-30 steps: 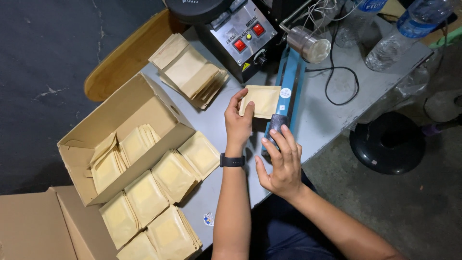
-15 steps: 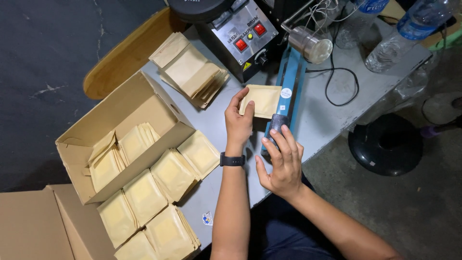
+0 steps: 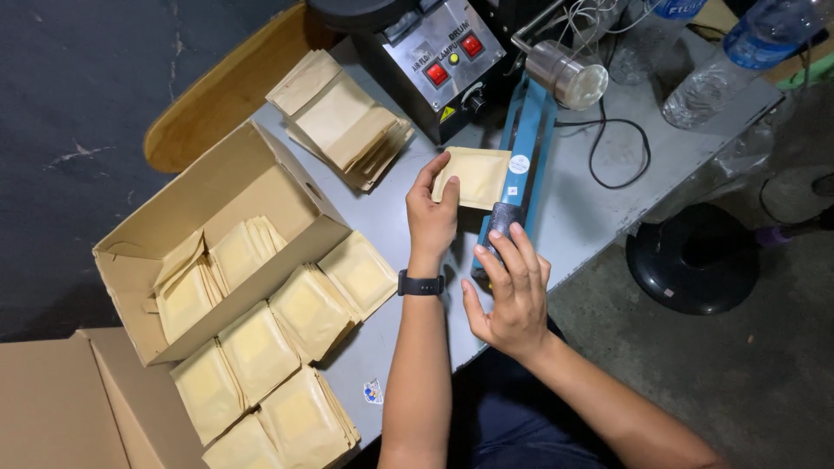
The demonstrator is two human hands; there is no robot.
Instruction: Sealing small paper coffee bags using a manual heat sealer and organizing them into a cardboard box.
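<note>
left hand (image 3: 432,213) pinches a tan pouch (image 3: 473,176) at frame centre, its edge under the blue sealer (image 3: 521,165). right hand (image 3: 512,291) presses flat, fingers together, on the sealer's black handle (image 3: 502,221). more tan pouches (image 3: 343,117) stacked upper left, rows lower left by the open cardboard box (image 3: 217,252).

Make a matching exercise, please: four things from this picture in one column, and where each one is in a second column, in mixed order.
Things
1. left hand
2. right hand
3. cardboard box
4. clear plastic bottle

Places
A. lies at the far right corner of the table
B. presses on the dark handle of the blue sealer
C. holds the tan pouch at the sealer
D. stands open at the left, with pouches inside

Pairs: 1-C, 2-B, 3-D, 4-A
</note>
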